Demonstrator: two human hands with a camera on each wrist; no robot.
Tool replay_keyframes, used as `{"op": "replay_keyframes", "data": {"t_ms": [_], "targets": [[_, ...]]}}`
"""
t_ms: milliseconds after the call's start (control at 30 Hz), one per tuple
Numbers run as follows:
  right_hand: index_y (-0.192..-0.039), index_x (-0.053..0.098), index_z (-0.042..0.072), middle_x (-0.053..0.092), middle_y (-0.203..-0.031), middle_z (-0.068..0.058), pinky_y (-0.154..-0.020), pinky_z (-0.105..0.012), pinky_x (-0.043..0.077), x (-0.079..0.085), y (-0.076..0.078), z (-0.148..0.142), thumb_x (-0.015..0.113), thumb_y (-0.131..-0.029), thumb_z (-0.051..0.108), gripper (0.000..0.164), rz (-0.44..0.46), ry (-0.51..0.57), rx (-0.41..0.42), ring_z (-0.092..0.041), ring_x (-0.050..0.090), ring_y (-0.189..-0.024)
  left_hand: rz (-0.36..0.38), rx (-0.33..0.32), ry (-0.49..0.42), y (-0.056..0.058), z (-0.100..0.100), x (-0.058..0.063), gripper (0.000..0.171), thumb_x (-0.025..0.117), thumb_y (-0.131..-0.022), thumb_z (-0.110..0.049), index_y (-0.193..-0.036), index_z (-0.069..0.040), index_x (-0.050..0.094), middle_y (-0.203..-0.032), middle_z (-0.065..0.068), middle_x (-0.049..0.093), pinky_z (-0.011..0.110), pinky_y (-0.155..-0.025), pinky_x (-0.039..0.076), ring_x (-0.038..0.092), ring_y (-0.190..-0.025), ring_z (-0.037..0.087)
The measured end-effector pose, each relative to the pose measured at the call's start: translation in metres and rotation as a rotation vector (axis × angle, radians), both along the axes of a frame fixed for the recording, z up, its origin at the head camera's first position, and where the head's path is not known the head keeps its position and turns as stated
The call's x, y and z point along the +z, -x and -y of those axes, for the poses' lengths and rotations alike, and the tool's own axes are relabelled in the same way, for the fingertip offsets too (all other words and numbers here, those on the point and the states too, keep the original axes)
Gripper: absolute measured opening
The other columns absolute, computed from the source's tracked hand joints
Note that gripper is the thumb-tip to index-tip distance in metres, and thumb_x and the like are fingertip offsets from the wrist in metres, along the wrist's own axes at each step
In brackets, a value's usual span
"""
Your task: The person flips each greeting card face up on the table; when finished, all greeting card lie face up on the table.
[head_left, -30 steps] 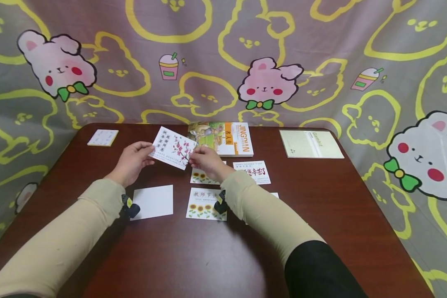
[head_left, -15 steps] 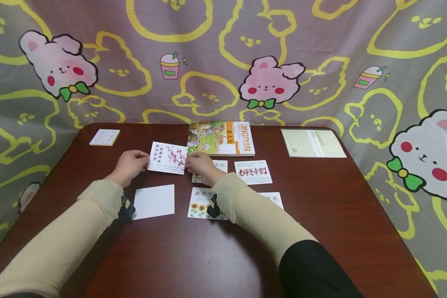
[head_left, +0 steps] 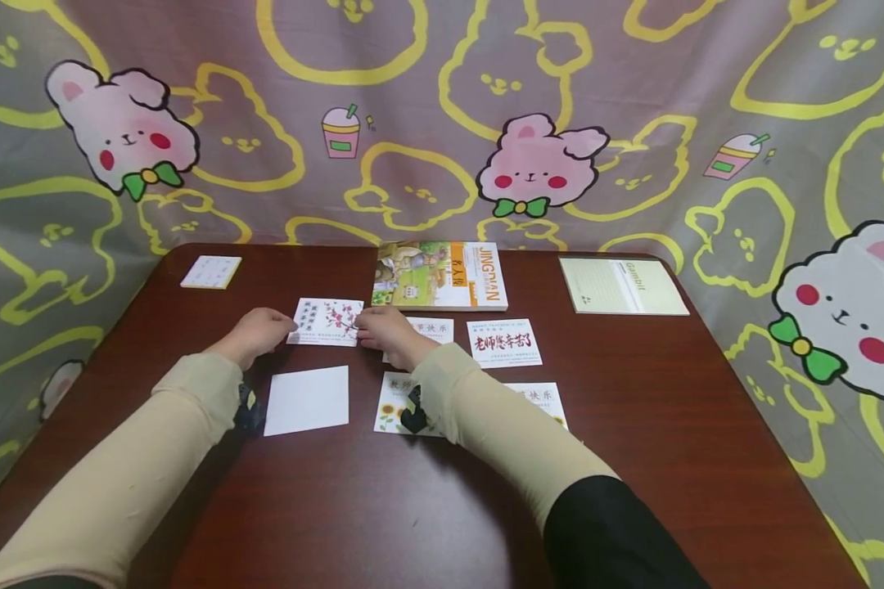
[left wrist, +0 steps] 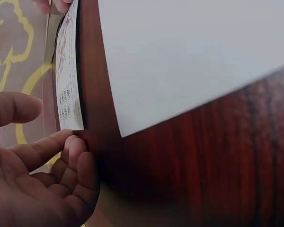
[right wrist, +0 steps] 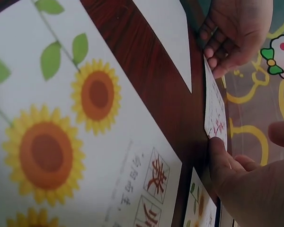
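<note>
A card with pink blossoms and dark lettering (head_left: pixel 322 321) lies on the table at the back left, with a hand at each side edge. My left hand (head_left: pixel 260 334) touches its left edge with fingertips; in the left wrist view the thumb (left wrist: pixel 23 108) stands apart from the card. At the opposite edge my right hand (head_left: pixel 394 334) rests a fingertip, its thumb also lifted away in the right wrist view. Nearer me lies a blank white card (head_left: pixel 307 401). Beneath the right forearm is a sunflower card (head_left: pixel 392 415), partly hidden; another sunflower card (head_left: pixel 433 329) lies just behind.
A card with red lettering (head_left: pixel 504 343) and a partly covered card (head_left: pixel 548 397) lie to the right. Along the back are a small white pad (head_left: pixel 210 272), a picture-covered book (head_left: pixel 420 274) and a pale green notebook (head_left: pixel 622 285). A patterned curtain hangs behind the table (head_left: pixel 442 507).
Both hands have lowered the blossom card from a tilted, raised position onto the table and straightened it. The thumbs now stand off it, and fingertips touch its edges.
</note>
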State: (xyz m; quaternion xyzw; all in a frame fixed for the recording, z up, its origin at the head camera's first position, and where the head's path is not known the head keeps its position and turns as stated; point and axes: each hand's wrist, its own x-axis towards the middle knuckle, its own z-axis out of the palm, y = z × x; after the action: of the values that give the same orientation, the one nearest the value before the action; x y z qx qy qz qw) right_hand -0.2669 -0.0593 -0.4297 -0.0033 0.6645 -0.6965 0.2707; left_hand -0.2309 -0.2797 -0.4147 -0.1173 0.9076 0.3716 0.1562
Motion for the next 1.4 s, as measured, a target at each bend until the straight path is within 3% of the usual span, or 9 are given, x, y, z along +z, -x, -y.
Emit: {"op": "replay_keyframes", "data": {"t_ms": [267, 433, 533, 733, 867, 1067, 1167, 1300, 1400], "targets": [[-0.137, 0.053, -0.014, 0.059, -0.137, -0.024, -0.101, -0.037, 0.053, -0.004, 0.001, -0.002, 0.051, -0.1, 0.0, 0.039, 0.005, 0.001, 0.004, -0.031, 0.062, -0.118, -0.021, -0.024, 0.019, 0.002, 0.002, -0.007, 0.05, 0.045, -0.106, -0.018, -0.14, 0.02, 0.046, -0.14, 0.037, 0.048, 0.061, -0.108, 0.041, 0.047, -0.13, 0.05], [-0.142, 0.049, -0.013, 0.056, -0.141, -0.024, -0.103, -0.037, 0.051, -0.005, -0.001, -0.007, 0.051, -0.101, 0.001, 0.043, 0.006, -0.005, 0.014, -0.03, 0.061, -0.118, -0.056, -0.081, 0.04, -0.007, 0.0, -0.009, 0.052, 0.047, -0.106, -0.019, -0.143, 0.017, 0.043, -0.14, 0.036, 0.048, 0.061, -0.106, 0.043, 0.05, -0.126, 0.049], [-0.145, 0.046, -0.013, 0.053, -0.145, -0.025, -0.105, -0.038, 0.05, -0.002, -0.006, -0.013, 0.051, -0.102, 0.001, 0.046, -0.013, -0.011, 0.036, -0.034, 0.058, -0.126, -0.12, -0.204, 0.098, -0.022, -0.004, -0.003, 0.05, 0.054, -0.104, -0.018, -0.139, 0.016, 0.047, -0.132, 0.035, 0.053, 0.06, -0.098, 0.048, 0.055, -0.116, 0.046], [-0.143, 0.048, -0.013, 0.057, -0.139, -0.028, -0.105, -0.038, 0.05, 0.011, -0.023, -0.027, 0.05, -0.105, 0.002, 0.041, -0.02, -0.049, 0.147, -0.038, 0.057, -0.129, -0.298, -0.577, 0.293, -0.066, -0.022, 0.015, 0.037, 0.071, -0.095, -0.018, -0.119, 0.009, 0.066, -0.116, 0.023, 0.064, 0.059, -0.095, 0.05, 0.062, -0.11, 0.041], [-0.141, 0.049, -0.014, 0.06, -0.133, -0.029, -0.102, -0.036, 0.053, 0.012, -0.036, -0.031, 0.051, -0.105, -0.001, 0.039, 0.006, -0.088, 0.228, -0.038, 0.06, -0.125, -0.296, -0.696, 0.386, -0.086, -0.035, 0.013, 0.038, 0.075, -0.093, -0.022, -0.119, 0.005, 0.069, -0.121, 0.023, 0.064, 0.06, -0.1, 0.049, 0.061, -0.115, 0.042], [-0.141, 0.049, -0.014, 0.065, -0.124, -0.024, -0.096, -0.035, 0.056, 0.01, -0.051, -0.028, 0.056, -0.101, -0.002, 0.042, 0.077, -0.104, 0.293, -0.034, 0.067, -0.115, -0.275, -0.703, 0.527, -0.094, -0.045, 0.004, 0.046, 0.077, -0.092, -0.024, -0.125, 0.006, 0.067, -0.128, 0.028, 0.061, 0.06, -0.101, 0.049, 0.059, -0.12, 0.045], [-0.141, 0.05, -0.014, 0.067, -0.11, -0.017, -0.093, -0.034, 0.057, 0.011, -0.055, -0.027, 0.057, -0.099, -0.003, 0.044, 0.096, -0.088, 0.273, -0.027, 0.07, -0.097, -0.278, -0.699, 0.524, -0.093, -0.048, 0.004, 0.047, 0.077, -0.092, -0.023, -0.126, 0.007, 0.067, -0.128, 0.029, 0.061, 0.06, -0.101, 0.048, 0.058, -0.12, 0.046], [-0.141, 0.05, -0.013, 0.062, -0.087, -0.006, -0.079, -0.025, 0.057, 0.009, -0.058, -0.025, 0.055, -0.1, -0.003, 0.043, 0.134, -0.063, 0.257, -0.012, 0.062, -0.073, -0.288, -0.705, 0.512, -0.096, -0.047, 0.001, 0.047, 0.078, -0.091, -0.023, -0.123, 0.009, 0.067, -0.126, 0.03, 0.061, 0.061, -0.1, 0.049, 0.059, -0.118, 0.047], [-0.14, 0.052, -0.012, 0.062, -0.083, -0.005, -0.076, -0.023, 0.055, 0.007, -0.06, -0.023, 0.053, -0.102, -0.001, 0.04, 0.16, -0.04, 0.228, -0.01, 0.06, -0.07, -0.303, -0.704, 0.494, -0.098, -0.045, -0.003, 0.045, 0.078, -0.09, -0.023, -0.121, 0.009, 0.068, -0.124, 0.031, 0.062, 0.061, -0.099, 0.049, 0.06, -0.117, 0.047]]}}
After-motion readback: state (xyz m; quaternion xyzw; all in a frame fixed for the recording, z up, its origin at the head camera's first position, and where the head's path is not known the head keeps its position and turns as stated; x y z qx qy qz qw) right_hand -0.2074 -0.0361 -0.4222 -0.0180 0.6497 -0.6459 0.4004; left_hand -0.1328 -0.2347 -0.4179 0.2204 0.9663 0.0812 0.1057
